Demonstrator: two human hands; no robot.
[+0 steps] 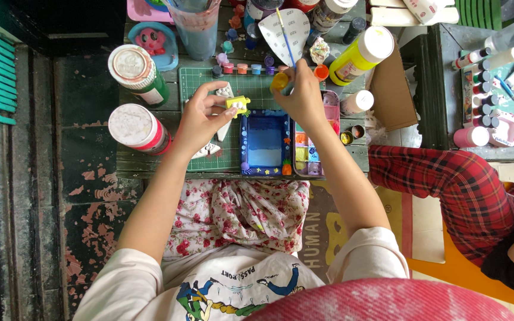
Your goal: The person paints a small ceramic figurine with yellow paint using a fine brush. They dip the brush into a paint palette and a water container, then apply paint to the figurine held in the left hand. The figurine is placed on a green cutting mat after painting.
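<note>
My left hand [200, 119] pinches a small yellow painted figure [238, 104] above the green cutting mat [197, 83]. My right hand [302, 95] grips a blue-handled paintbrush [285, 37] whose handle points up and away, and a small yellow paint pot [279, 81] sits against its fingers. Between the hands lies a blue painted frame [263, 142]. A paint palette [307, 156] with several coloured wells lies under my right wrist. A white plaster piece [207, 150] lies below my left hand.
Two big lidded jars [137, 66] [135, 126] stand left of the mat. A row of small paint pots [242, 68], a water cup [197, 27] and a yellow bottle [361, 54] crowd the back. Another person's plaid-trousered leg [447, 178] is at the right.
</note>
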